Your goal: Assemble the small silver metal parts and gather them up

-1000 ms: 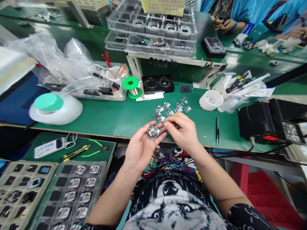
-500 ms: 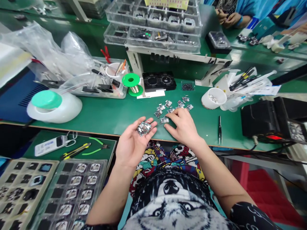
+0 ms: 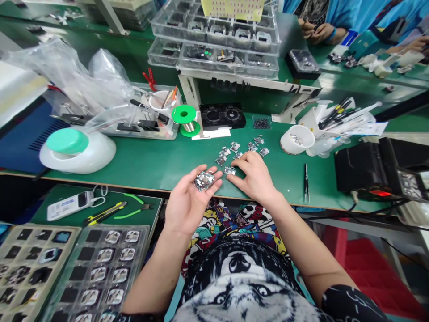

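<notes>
My left hand is turned palm up, its fingers slightly curled under a small pile of silvery metal parts. To its right, my right hand is lowered over the green bench, thumb and index finger apart. One small metal part lies at the gap between those two fingertips; whether they touch it I cannot tell. Several more metal parts lie loose just beyond, among them a left cluster and a right cluster. The right hand's other fingers are partly hidden.
Behind the parts stand a green solder spool, a black fixture and a small tray of screws. Rightward are a white cup, tweezers and a black device. A white bottle stands left. Compartment trays lie lower left.
The view has shifted slightly. My left hand has come a little nearer the right one, still carrying the pile. My right hand stays by the same part, thumb and index finger apart.
</notes>
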A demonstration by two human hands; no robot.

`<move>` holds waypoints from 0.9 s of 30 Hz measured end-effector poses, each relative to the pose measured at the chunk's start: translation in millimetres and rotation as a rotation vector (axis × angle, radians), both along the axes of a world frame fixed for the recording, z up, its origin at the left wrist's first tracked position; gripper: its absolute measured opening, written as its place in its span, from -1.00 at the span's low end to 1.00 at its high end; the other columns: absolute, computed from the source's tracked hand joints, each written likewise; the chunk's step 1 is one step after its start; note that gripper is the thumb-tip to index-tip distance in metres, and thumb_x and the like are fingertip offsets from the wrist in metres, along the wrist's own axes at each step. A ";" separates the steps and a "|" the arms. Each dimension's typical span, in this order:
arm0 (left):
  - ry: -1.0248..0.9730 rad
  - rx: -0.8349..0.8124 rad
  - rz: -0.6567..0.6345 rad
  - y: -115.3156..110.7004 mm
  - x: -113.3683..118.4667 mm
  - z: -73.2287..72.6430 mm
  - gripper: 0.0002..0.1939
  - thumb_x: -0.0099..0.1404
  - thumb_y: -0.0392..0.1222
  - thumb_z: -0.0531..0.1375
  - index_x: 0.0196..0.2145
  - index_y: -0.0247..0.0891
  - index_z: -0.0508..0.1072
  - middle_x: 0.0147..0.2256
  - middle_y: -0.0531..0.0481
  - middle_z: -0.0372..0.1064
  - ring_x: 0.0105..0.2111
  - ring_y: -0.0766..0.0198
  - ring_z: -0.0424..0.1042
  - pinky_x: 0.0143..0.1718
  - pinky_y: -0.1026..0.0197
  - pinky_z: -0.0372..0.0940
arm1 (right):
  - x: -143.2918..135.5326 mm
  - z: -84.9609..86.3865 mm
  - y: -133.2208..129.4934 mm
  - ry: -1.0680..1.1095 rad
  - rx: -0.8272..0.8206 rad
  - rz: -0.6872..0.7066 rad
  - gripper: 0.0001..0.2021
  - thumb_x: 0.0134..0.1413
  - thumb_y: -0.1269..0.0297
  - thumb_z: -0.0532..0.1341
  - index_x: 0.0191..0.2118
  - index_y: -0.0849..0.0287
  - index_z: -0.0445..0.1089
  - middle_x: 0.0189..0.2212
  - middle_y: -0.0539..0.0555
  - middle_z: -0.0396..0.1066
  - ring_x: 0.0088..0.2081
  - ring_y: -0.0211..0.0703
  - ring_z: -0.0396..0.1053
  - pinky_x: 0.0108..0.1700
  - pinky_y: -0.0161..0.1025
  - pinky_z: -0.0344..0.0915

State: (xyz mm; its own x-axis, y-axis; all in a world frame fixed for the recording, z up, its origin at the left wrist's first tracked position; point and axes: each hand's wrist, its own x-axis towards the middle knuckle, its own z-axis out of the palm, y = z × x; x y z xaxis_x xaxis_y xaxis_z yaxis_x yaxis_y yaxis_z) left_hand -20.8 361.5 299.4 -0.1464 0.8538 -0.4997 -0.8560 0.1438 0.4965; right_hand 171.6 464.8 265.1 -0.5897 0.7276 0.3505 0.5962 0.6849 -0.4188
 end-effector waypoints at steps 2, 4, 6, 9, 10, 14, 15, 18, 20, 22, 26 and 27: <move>0.001 0.007 0.000 -0.5 0.2 -0.3 -0.80 0.49 -0.21 0.17 -0.03 -0.33 0.53 0.02 -0.29 0.57 0.10 -0.06 0.59 0.16 -0.05 0.50 | -0.1 -0.7 -0.1 0.007 0.006 0.008 -0.79 0.33 0.09 0.38 -0.07 0.11 0.55 -0.13 0.15 0.40 -0.04 0.07 0.34 0.06 0.01 0.32; 0.003 0.012 -0.002 -1.0 -0.1 -0.7 -0.80 0.49 -0.20 0.17 -0.03 -0.32 0.53 0.02 -0.28 0.56 0.11 -0.05 0.58 0.16 -0.04 0.50 | 0.0 -1.2 -0.3 0.016 0.014 0.011 -0.81 0.33 0.11 0.38 -0.12 0.12 0.54 -0.15 0.15 0.40 -0.05 0.07 0.34 0.06 0.01 0.33; 0.006 0.009 -0.008 -1.4 -0.9 -1.1 -0.80 0.50 -0.20 0.16 -0.04 -0.32 0.53 0.03 -0.28 0.56 0.12 -0.06 0.57 0.16 -0.04 0.50 | 0.3 -1.4 -0.6 0.031 0.011 0.011 -0.82 0.30 0.14 0.39 -0.15 0.13 0.52 -0.17 0.14 0.40 -0.06 0.06 0.34 0.05 0.00 0.33; 0.017 0.001 -0.012 -1.3 -2.0 -1.4 -0.80 0.50 -0.19 0.16 -0.04 -0.33 0.52 0.03 -0.28 0.56 0.11 -0.06 0.57 0.15 -0.04 0.51 | 1.0 -1.0 -1.3 0.055 0.006 0.010 -0.85 0.29 0.18 0.40 -0.16 0.13 0.52 -0.20 0.12 0.40 -0.08 0.04 0.35 0.01 -0.02 0.34; 0.021 0.000 -0.011 -1.2 -2.1 -1.6 -0.80 0.50 -0.19 0.16 -0.04 -0.33 0.52 0.03 -0.28 0.56 0.11 -0.06 0.57 0.15 -0.04 0.51 | 1.3 -0.8 -1.5 0.067 0.008 0.011 -0.85 0.29 0.18 0.39 -0.17 0.13 0.52 -0.20 0.12 0.40 -0.09 0.03 0.35 0.00 -0.02 0.34; 0.023 0.003 -0.005 -0.2 -0.1 -2.0 -0.80 0.50 -0.19 0.17 -0.04 -0.33 0.52 0.03 -0.29 0.56 0.13 -0.07 0.57 0.16 -0.04 0.50 | 2.8 0.0 -1.8 0.191 0.001 0.000 -0.89 0.29 0.21 0.39 -0.20 0.10 0.51 -0.24 0.08 0.43 -0.13 -0.01 0.39 -0.03 -0.04 0.35; 0.022 0.003 -0.004 0.3 0.7 -1.9 -0.80 0.50 -0.19 0.17 -0.04 -0.33 0.52 0.03 -0.29 0.56 0.13 -0.07 0.57 0.17 -0.05 0.49 | 3.3 0.2 -1.6 0.231 -0.004 -0.018 -0.90 0.29 0.22 0.39 -0.22 0.10 0.51 -0.25 0.07 0.43 -0.14 -0.02 0.39 -0.04 -0.05 0.35; 0.019 0.010 -0.009 2.3 2.6 -0.8 -0.80 0.50 -0.18 0.18 -0.05 -0.34 0.52 0.02 -0.29 0.56 0.13 -0.08 0.56 0.20 -0.08 0.47 | 4.5 0.4 -1.1 0.289 -0.006 -0.060 -0.88 0.27 0.22 0.42 -0.20 0.11 0.53 -0.23 0.08 0.43 -0.14 -0.03 0.40 -0.05 -0.06 0.37; 0.021 0.024 -0.008 3.5 2.8 0.0 -0.80 0.49 -0.18 0.19 -0.06 -0.34 0.52 0.02 -0.29 0.56 0.14 -0.09 0.56 0.22 -0.10 0.46 | 4.8 0.2 -1.1 0.250 0.004 -0.038 -0.78 0.23 0.17 0.45 -0.09 0.13 0.55 -0.18 0.12 0.44 -0.10 0.01 0.40 -0.01 -0.03 0.37; 0.026 0.031 0.000 3.9 2.2 0.6 -0.81 0.49 -0.18 0.20 -0.06 -0.34 0.52 0.01 -0.29 0.56 0.14 -0.09 0.56 0.22 -0.10 0.46 | 4.8 -0.1 -1.2 0.161 0.017 -0.009 -0.65 0.21 0.12 0.47 0.03 0.15 0.55 -0.12 0.16 0.43 -0.06 0.06 0.39 0.02 0.01 0.37; 0.038 0.011 0.008 2.4 0.1 1.1 -0.81 0.47 -0.19 0.20 -0.05 -0.32 0.52 0.01 -0.28 0.57 0.12 -0.06 0.57 0.20 -0.08 0.47 | 4.0 -0.8 -1.3 0.029 0.007 -0.009 -0.69 0.27 0.10 0.43 0.05 0.11 0.57 -0.13 0.15 0.43 -0.05 0.07 0.37 0.04 0.02 0.34; 0.039 0.008 0.007 2.0 -0.2 1.1 -0.81 0.47 -0.19 0.20 -0.04 -0.32 0.52 0.01 -0.28 0.57 0.12 -0.05 0.57 0.19 -0.08 0.47 | 3.7 -0.9 -1.4 0.023 -0.001 -0.007 -0.73 0.30 0.10 0.42 0.01 0.09 0.57 -0.14 0.14 0.43 -0.05 0.07 0.37 0.04 0.02 0.34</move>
